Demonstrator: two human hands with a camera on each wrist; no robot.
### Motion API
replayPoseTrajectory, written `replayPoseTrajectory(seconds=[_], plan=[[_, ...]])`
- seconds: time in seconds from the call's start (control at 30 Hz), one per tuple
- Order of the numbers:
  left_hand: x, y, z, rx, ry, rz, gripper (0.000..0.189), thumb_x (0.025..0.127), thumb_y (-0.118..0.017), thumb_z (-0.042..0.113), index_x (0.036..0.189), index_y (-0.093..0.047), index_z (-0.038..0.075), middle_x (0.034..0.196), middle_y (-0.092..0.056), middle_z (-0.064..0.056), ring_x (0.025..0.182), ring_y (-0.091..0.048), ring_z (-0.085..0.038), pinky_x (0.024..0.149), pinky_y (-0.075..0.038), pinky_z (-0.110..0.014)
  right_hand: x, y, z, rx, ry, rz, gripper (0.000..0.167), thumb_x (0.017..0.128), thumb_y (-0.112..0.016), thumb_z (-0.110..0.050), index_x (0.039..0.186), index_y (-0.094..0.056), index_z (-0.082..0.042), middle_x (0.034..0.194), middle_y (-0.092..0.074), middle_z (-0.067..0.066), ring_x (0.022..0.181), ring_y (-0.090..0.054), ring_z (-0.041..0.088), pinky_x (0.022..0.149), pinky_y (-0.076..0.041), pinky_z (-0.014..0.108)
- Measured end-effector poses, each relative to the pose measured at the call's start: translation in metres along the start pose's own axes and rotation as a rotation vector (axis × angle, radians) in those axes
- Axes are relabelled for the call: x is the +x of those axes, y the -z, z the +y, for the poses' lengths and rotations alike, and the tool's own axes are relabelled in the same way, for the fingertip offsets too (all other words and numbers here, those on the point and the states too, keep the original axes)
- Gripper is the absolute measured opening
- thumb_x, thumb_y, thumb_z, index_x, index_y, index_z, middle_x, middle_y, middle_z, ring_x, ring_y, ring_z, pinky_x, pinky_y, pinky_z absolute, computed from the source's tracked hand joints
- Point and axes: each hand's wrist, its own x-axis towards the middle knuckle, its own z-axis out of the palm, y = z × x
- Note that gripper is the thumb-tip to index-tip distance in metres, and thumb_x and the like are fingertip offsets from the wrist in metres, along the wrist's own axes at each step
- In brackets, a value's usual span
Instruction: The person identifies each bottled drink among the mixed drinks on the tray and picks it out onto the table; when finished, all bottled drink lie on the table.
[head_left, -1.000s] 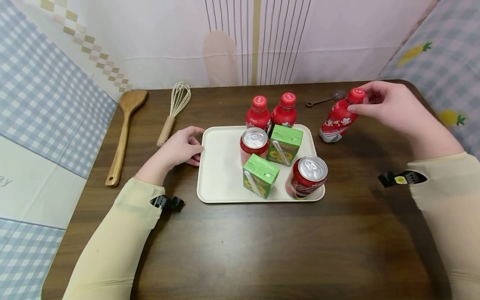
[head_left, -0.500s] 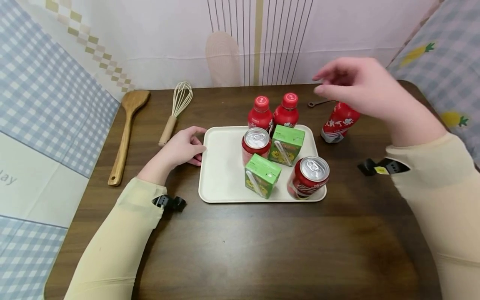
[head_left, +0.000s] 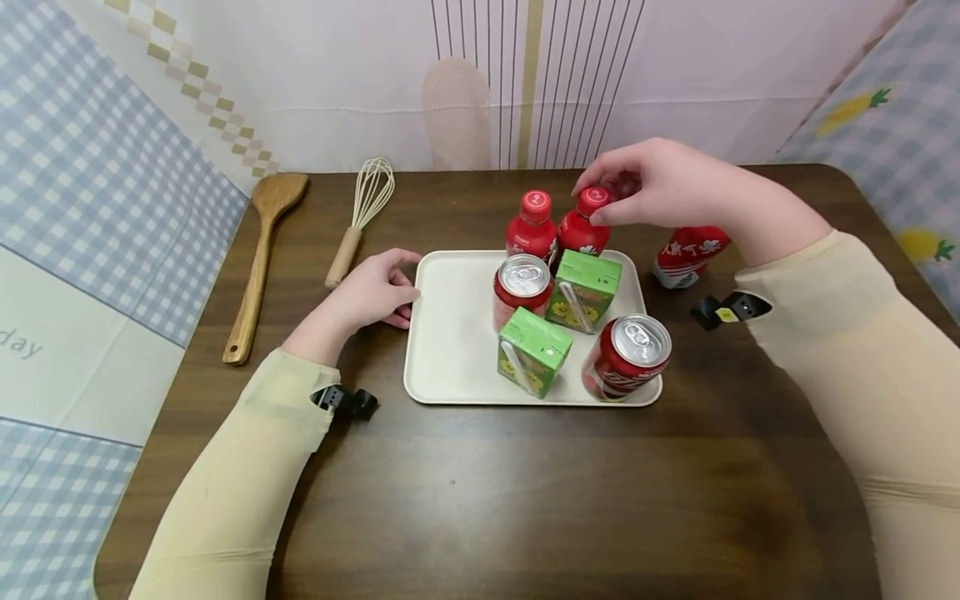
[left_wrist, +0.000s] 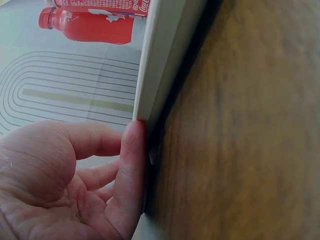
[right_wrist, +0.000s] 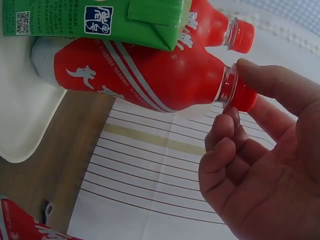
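Note:
A cream tray (head_left: pixel 450 358) lies on the table with red bottles, green drink cartons and red cans on it. My left hand (head_left: pixel 378 287) rests against the tray's left side, thumb and index fingertips at the rim in the left wrist view. With thumb and fingers, my right hand (head_left: pixel 660 187) holds the red cap of the rear right bottle (right_wrist: pixel 145 75), which stands upright on the tray. Another bottle (head_left: pixel 532 237) stands just left of it. In front are two cartons (head_left: pixel 534 354) and two cans (head_left: pixel 630 358).
A third red bottle (head_left: pixel 688 257) stands right of the tray, its top hidden by my right arm. A wooden spatula (head_left: pixel 258 258) and a whisk (head_left: pixel 362 217) lie at left. A dark spoon handle (right_wrist: pixel 47 212) shows in the right wrist view.
My right hand has let go of the bottle right of the tray, lifted, moved left and taken the cap of the rear right bottle. My left hand stays at the tray.

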Motion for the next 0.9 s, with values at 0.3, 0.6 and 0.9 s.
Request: replayPoseTrajectory(seconds=[0.3,0.6,0.9], plan=[[-0.001,0.000,-0.001,0.005,0.000,0.011,0.058,0.098,-0.061,0.003,0.152,-0.044,0.013,0.100,-0.059,-0.016,0.071,-0.066,-0.023,0.065,-0.066,-0.038,-0.001,-0.005,0.003,-0.028,0.027,0.051,0.033,0.095,-0.076,-0.032,0.123,-0.071,-0.015,0.106,-0.068,0.007,0.095,-0.056,0.022,0.074,-0.050,0.027],[-0.001,0.004,-0.003,0.010,0.002,0.012,0.058,0.099,-0.060,0.003,0.153,-0.043,0.013,0.101,-0.059,-0.017,0.072,-0.066,-0.023,0.067,-0.066,-0.038,-0.001,-0.013,0.004,-0.042,0.031,0.138,0.033,0.091,-0.080,-0.039,0.111,-0.071,-0.015,0.095,-0.069,0.006,0.087,-0.057,0.021,0.069,-0.050,0.027],[-0.002,0.001,-0.002,0.011,-0.001,0.003,0.057,0.098,-0.060,0.003,0.152,-0.043,0.011,0.101,-0.058,-0.017,0.072,-0.065,-0.024,0.067,-0.066,-0.039,-0.003,-0.009,0.009,-0.018,0.053,0.010,0.044,0.094,-0.077,-0.028,0.134,-0.062,-0.018,0.116,-0.067,0.007,0.098,-0.062,0.022,0.082,-0.055,0.030]])
